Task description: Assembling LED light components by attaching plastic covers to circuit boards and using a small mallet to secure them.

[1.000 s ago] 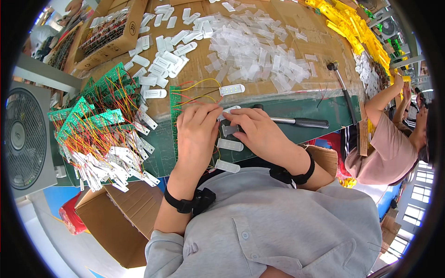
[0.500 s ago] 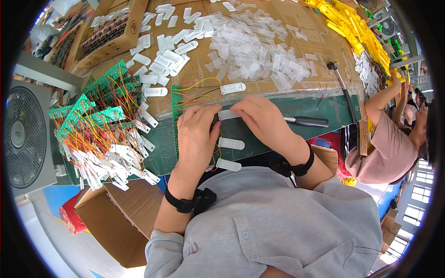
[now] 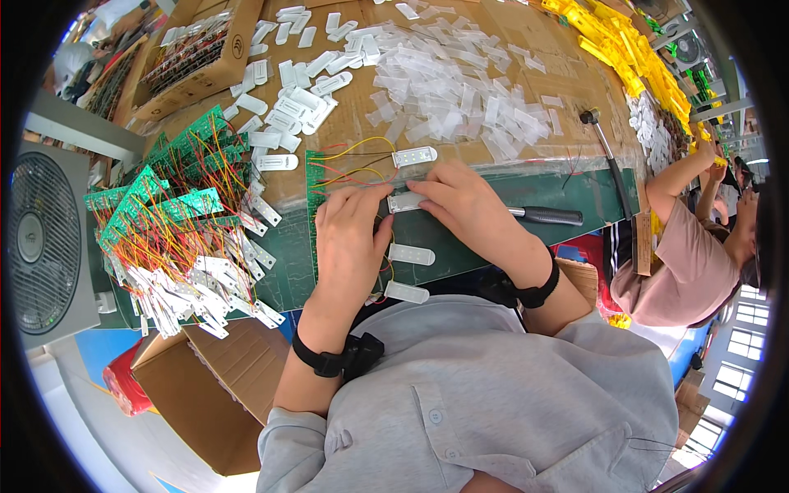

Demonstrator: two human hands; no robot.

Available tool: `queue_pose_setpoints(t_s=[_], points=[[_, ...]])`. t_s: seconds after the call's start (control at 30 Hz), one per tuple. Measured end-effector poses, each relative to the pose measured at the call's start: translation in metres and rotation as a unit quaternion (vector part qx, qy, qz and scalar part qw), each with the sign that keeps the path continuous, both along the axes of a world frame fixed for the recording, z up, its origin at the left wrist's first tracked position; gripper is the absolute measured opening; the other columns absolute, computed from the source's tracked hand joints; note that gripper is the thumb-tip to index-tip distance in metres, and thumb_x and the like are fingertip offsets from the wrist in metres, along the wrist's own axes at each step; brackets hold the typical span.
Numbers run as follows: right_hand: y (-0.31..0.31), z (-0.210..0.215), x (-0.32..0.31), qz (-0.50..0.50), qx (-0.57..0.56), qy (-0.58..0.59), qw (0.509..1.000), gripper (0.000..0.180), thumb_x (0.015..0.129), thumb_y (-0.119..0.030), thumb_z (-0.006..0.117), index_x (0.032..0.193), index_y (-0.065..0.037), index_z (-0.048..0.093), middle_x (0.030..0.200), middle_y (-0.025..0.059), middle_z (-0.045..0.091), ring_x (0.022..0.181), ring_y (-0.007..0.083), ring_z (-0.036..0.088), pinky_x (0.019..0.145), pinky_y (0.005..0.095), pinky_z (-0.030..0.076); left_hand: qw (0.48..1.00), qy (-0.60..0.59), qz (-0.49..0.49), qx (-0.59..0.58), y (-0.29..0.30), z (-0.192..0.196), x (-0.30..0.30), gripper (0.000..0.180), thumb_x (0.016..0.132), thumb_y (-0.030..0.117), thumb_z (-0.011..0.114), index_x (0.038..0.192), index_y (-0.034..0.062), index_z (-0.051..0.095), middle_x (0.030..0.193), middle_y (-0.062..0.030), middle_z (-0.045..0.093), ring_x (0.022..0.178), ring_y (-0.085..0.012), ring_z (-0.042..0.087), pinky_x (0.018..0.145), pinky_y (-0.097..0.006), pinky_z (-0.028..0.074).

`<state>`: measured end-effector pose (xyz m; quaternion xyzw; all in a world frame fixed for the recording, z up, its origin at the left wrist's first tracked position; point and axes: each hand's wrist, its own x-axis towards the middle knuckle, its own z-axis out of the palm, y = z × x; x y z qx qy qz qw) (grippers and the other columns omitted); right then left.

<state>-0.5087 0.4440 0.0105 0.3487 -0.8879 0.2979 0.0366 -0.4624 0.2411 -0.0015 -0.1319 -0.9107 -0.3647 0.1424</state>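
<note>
Since the earlier frames the right hand (image 3: 464,209) is sliding left and down over the green mat, so that both hands are now meeting on one small white plastic housing (image 3: 404,201) at the near edge of the table (image 3: 526,99), where a second ago the fingers were bunched higher up. The left hand (image 3: 349,238) is pressing down beside the housing, its grip narrow with fingertips pinching the piece's left end; the right hand's grip is likewise narrow, thumb and forefinger closing on the right end. This suggests the piece is being seated or snapped together rather than picked up. Red and yellow wires are running from the housing to a green circuit board (image 3: 325,177) just beside it. Another white housing (image 3: 415,156) is lying just above, two more (image 3: 411,255) below the hands. A dark-handled tool (image 3: 546,216) is resting to the right, untouched.
</note>
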Motion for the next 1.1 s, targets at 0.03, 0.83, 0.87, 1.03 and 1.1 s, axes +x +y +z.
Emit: queue_pose_setpoints(t_s=[0.03, 0.83, 0.87, 1.03, 1.1], points=[[-0.001, -0.001, -0.001, -0.002, -0.015, 0.001, 1.0, 0.027, 0.077, -0.005, 0.077, 0.103, -0.007, 0.069, 0.097, 0.0088, 0.06, 0.097, 0.03, 0.059, 0.086, 0.042, 0.049, 1.0, -0.003, 0.003, 0.003, 0.0, -0.001, 0.0, 0.04, 0.077, 0.001, 0.077, 0.116, 0.0073, 0.068, 0.105, -0.0103, 0.069, 0.105, -0.0291, 0.062, 0.093, -0.042, 0.046], [0.06, 0.029, 0.032, -0.118, 0.088, -0.048, 0.988, 0.022, 0.08, 0.001, 0.069, 0.101, -0.006, 0.065, 0.091, 0.0097, 0.06, 0.093, 0.0308, 0.059, 0.082, 0.0434, 0.047, 1.0, -0.006, -0.012, -0.028, 0.001, 0.0, 0.0, 0.025, 0.079, 0.003, 0.074, 0.102, 0.0092, 0.068, 0.117, -0.0042, 0.069, 0.113, -0.0277, 0.059, 0.096, -0.043, 0.044], [0.05, 0.035, 0.036, -0.126, 0.046, 0.002, 0.991, 0.027, 0.082, 0.002, 0.069, 0.107, -0.005, 0.067, 0.091, 0.0101, 0.06, 0.089, 0.0301, 0.06, 0.078, 0.0412, 0.048, 0.999, -0.006, -0.014, -0.031, 0.001, 0.0, 0.0, 0.025, 0.079, 0.003, 0.074, 0.102, 0.009, 0.068, 0.117, -0.0042, 0.069, 0.113, -0.0278, 0.059, 0.096, -0.043, 0.044], [0.021, 0.031, 0.052, -0.165, -0.101, 0.04, 0.98, 0.038, 0.086, 0.001, 0.071, 0.123, -0.007, 0.071, 0.089, 0.01, 0.061, 0.074, 0.0259, 0.062, 0.062, 0.0344, 0.051, 0.999, -0.013, -0.012, -0.027, 0.0, 0.001, 0.001, 0.024, 0.079, 0.003, 0.073, 0.102, 0.0086, 0.068, 0.117, -0.0044, 0.07, 0.113, -0.0278, 0.059, 0.096, -0.042, 0.044], [0.023, 0.021, 0.055, -0.16, -0.059, 0.019, 0.985, 0.037, 0.085, 0.002, 0.07, 0.121, -0.008, 0.072, 0.088, 0.0089, 0.062, 0.074, 0.0251, 0.062, 0.062, 0.0343, 0.051, 1.0, -0.016, -0.012, -0.024, 0.001, 0.003, 0.001, 0.024, 0.079, 0.003, 0.073, 0.102, 0.0084, 0.068, 0.117, -0.0045, 0.07, 0.113, -0.0278, 0.059, 0.096, -0.042, 0.044]])
